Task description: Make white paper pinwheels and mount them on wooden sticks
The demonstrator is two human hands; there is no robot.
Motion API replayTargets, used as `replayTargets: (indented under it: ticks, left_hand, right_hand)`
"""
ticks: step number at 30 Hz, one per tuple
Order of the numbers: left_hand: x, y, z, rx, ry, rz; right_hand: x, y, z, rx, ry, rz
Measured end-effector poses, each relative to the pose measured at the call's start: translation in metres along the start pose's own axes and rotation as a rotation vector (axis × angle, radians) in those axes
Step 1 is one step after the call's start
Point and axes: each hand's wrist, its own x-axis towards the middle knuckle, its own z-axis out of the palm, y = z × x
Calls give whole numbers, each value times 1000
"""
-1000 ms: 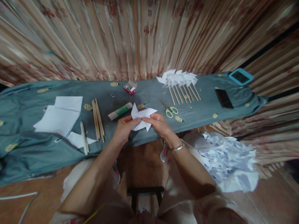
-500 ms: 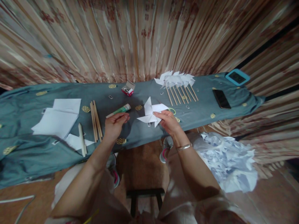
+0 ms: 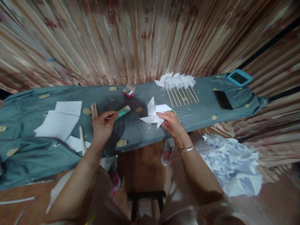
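Note:
A white folded-paper pinwheel [image 3: 152, 109] is pinched between the thumb and fingers of my right hand [image 3: 172, 123]. The thumb presses close to its middle, where a small dark pin head shows. My left hand [image 3: 103, 125] hovers over the cloth with its fingers loosely bent and slightly apart, and I see nothing in them. Its fingertips overlap the near end of a green and white glue stick [image 3: 123, 112]. Several wooden sticks [image 3: 94, 110] lie beneath this hand, their lower parts hidden by it.
Finished pinwheels on sticks [image 3: 179, 82] lie in a row at the back. An opened small red box of pins [image 3: 127, 92], paper sheets [image 3: 58, 123], a white rod [image 3: 82, 139], a phone [image 3: 223, 100] and a blue-framed clock [image 3: 239, 77] are around. A bag of paper pieces [image 3: 229, 162] stands at right.
My left hand has moved left, from beside the pinwheel to over the wooden sticks, and its fingers have loosened. My right hand still holds the pinwheel, nearly unmoved.

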Motion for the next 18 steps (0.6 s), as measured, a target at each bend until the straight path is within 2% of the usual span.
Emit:
replayTargets:
  ticks: [11, 18]
  left_hand:
    - [5, 4, -5, 115, 15, 90]
    - [16, -3, -26, 267, 29, 39]
  right_hand:
    - [1, -1, 5, 20, 13, 44]
    - [1, -2, 6, -14, -14, 36]
